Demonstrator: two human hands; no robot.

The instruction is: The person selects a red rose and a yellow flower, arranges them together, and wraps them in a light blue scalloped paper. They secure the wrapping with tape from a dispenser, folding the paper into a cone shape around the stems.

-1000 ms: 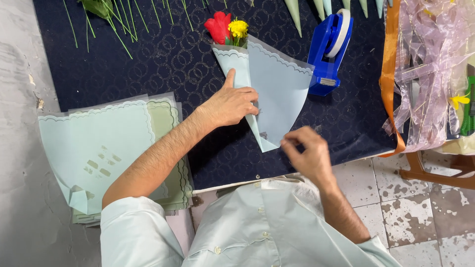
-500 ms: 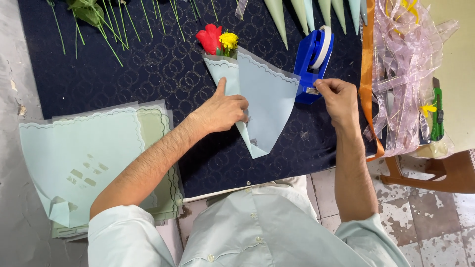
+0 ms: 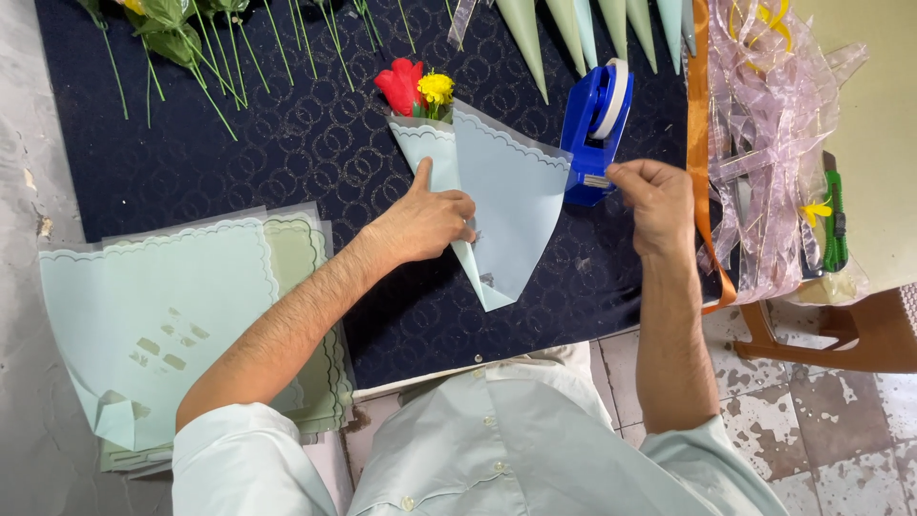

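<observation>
Paper cone (image 3: 506,205) w/ red+yellow flowers (image 3: 413,86) under flat, open left hand (image 3: 425,222); right hand (image 3: 651,196) pinching tape at dispenser (image 3: 592,129).

right hand (image 3: 652,196) moved from paper edge up to blue tape dispenser (image 3: 594,129)

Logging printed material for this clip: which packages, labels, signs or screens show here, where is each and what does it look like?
No signs or screens.
Paper wrap: pale blue cone with scalloped edge, on the dark cloth, pressed down by the left hand.
Tape dispenser: blue with a white roll, at the right hand.
Sheet stack: pale blue and green, left side, faint grey marks.
Ribbon heap: clear pinkish, far right.
</observation>
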